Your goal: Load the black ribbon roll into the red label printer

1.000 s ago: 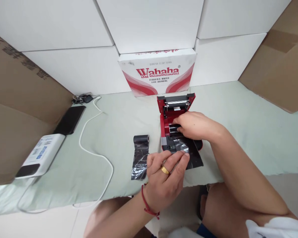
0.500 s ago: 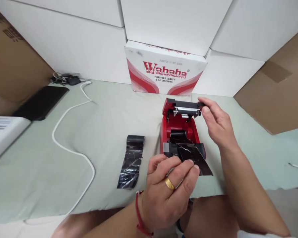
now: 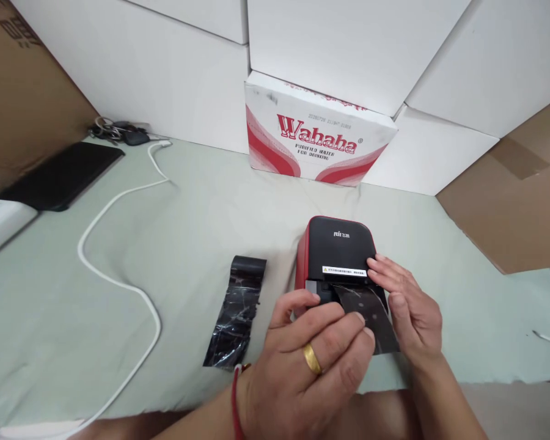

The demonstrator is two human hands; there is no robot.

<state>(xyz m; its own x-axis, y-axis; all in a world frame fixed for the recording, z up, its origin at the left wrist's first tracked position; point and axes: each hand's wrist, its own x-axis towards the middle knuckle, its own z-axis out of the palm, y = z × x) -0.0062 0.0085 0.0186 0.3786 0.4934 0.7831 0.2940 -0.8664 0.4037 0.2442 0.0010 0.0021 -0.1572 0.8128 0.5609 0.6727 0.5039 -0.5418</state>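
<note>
A small red and black printer [image 3: 339, 250], which looks like a label printer, stands on the cloth with its lid down. From its front slot a strip of shiny black film [image 3: 371, 318] hangs out toward me. My left hand [image 3: 314, 360], with a gold ring, has its fingers closed on the strip's left edge; the thumb is hidden. At the lid's front right corner rests my right hand [image 3: 410, 305], fingers stretched out, thumb beside the film. Left of the printer lies a second black film roll [image 3: 238, 311], partly unrolled.
A white and red Wahaha carton [image 3: 321, 134] stands behind the printer against white boxes. At the left are a white cable [image 3: 119, 281], a black phone-like slab [image 3: 64, 174], keys [image 3: 121, 131] and a white device [image 3: 4, 223]. A brown cardboard box [image 3: 513, 201] borders the right.
The printer's lid has swung down from open to shut. My right hand has moved from inside the printer to the lid's edge, then down with it. My left hand has stayed on the film.
</note>
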